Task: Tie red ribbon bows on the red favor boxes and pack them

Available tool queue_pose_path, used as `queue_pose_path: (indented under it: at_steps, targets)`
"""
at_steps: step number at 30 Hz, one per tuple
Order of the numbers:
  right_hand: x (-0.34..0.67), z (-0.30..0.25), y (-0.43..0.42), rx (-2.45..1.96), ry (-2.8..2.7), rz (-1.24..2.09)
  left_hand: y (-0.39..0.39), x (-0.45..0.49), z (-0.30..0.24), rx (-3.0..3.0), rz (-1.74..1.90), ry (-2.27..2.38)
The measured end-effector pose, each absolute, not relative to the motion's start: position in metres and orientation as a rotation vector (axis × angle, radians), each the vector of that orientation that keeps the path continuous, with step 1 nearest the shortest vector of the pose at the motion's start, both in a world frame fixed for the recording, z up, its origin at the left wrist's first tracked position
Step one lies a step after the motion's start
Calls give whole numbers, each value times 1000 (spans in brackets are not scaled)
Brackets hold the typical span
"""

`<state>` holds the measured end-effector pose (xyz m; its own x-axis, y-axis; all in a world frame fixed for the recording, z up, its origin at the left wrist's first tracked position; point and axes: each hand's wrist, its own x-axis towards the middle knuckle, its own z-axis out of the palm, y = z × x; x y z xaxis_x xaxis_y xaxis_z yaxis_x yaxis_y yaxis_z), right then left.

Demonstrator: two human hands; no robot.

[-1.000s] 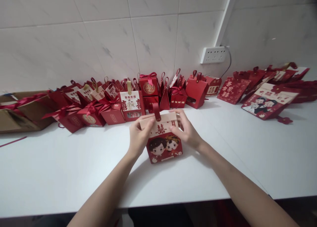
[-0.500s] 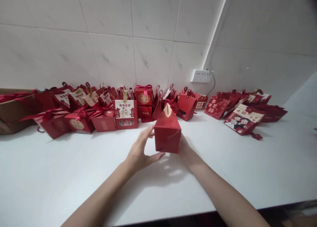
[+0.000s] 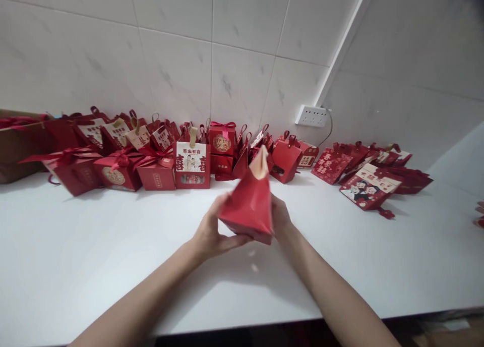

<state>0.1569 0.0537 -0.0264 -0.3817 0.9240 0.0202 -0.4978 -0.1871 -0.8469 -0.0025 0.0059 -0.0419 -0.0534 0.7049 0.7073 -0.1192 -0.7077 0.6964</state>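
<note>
A red paper gift box (image 3: 247, 206) with a peaked top is held above the white table, tilted and slightly blurred. Pale inner paper shows at its pointed upper end. My left hand (image 3: 212, 231) grips it from the left, thumb along the lower edge and fingers partly hidden behind. My right hand (image 3: 282, 218) is closed against the box's right side, with most of its fingers out of sight behind it.
Red gift boxes with ribbons (image 3: 157, 173) line the white table (image 3: 113, 256) along the tiled wall. More red boxes lean at the right, a picture-front box (image 3: 368, 188) among them. A cardboard carton (image 3: 18, 155) stands far left. On the wall is a power socket (image 3: 313, 116).
The box has tilted, its peak now leaning up to the right, and its near face has turned. My left hand has closed onto its side. The camera view has shifted slightly.
</note>
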Motion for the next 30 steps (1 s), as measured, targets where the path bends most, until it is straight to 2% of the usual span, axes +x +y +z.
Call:
queue_pose_path:
  at_steps: [2, 5, 10, 30]
  targets:
    - [155, -21, 50, -589, -911, 1758, 5, 0, -33, 1420, 1813, 623]
    - [153, -11, 45, -666, -767, 1784, 8, 1, -15, 900, 1582, 554]
    - [151, 3, 39, -893, -502, 2029, 18, -4, -3, 421, 1405, 655]
    - [157, -12, 45, -662, -395, 2056, 5, -10, -7, 757, 1439, 322]
